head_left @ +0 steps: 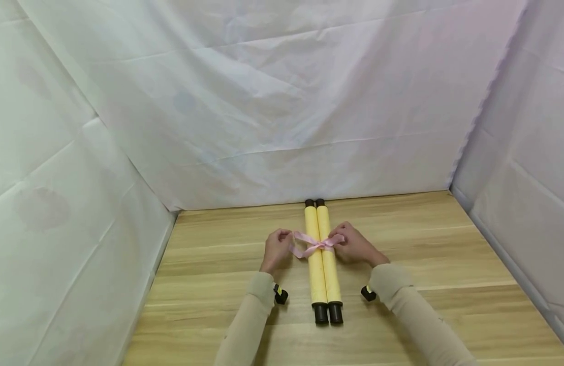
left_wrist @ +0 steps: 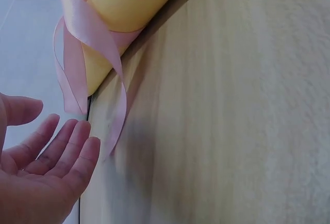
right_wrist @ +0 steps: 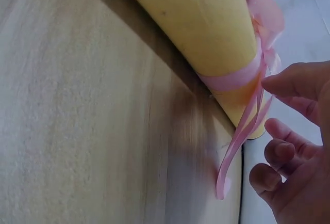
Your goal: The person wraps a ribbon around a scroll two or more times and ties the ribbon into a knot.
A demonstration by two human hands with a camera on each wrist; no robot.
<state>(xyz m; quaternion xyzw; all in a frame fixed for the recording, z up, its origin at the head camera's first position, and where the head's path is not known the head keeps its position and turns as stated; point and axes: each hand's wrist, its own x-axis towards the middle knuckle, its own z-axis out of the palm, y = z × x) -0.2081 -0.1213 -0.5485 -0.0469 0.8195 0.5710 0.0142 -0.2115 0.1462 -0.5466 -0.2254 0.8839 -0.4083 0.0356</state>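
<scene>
Two yellow rolls (head_left: 316, 269) with black end caps lie side by side on the table. A pink ribbon (head_left: 319, 245) is tied around their middle, with loops and loose ends at the knot. To the left is my left hand (head_left: 277, 247), close to the ribbon. In the left wrist view its fingers are spread and relaxed, apart from the ribbon (left_wrist: 93, 33), with nothing in them. At the knot's right side, my right hand (head_left: 352, 244) pinches the ribbon (right_wrist: 242, 131) between thumb and forefinger; its other fingers are loosely curled. The forefinger's contact is partly hidden behind the thumb.
The wood-grain table (head_left: 209, 284) extends around the rolls. White cloth (head_left: 282, 101) hangs at the back, close to the rolls' far caps, and along both sides. A small black device (head_left: 280, 295) is worn at each wrist.
</scene>
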